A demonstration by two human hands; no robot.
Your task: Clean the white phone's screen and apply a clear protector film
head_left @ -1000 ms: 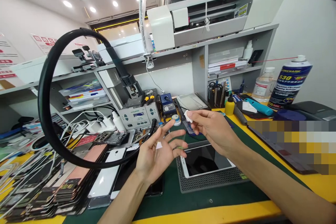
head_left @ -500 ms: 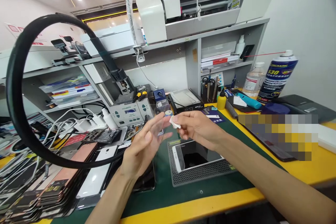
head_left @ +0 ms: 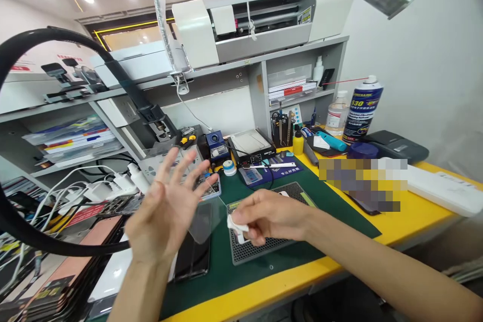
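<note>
My left hand point(head_left: 169, 206) is raised with its fingers spread and palm showing. A clear, thin sheet point(head_left: 202, 229) with a rounded corner sits against it and appears held by it; its outline is faint. My right hand point(head_left: 260, 216) pinches a folded white wipe point(head_left: 237, 225) to the right of the sheet. Beneath my right hand a white phone point(head_left: 241, 239) lies on a grey perforated pad point(head_left: 264, 251), mostly covered from view. A dark phone point(head_left: 192, 256) rests on the green mat point(head_left: 222, 282) below my left hand.
Stacked phone parts point(head_left: 64, 282) and white chargers point(head_left: 98, 191) crowd the left side. A black bent hose point(head_left: 49, 246) loops beside my left arm. A spray can point(head_left: 362, 110) and bottle point(head_left: 335, 115) stand at the back right. A small round tin point(head_left: 229, 167) sits beyond the hands.
My hands have moved apart and the wipe is lower, away from my left fingers. My left hand has turned its palm more into view. The camera view has shifted to the right.
</note>
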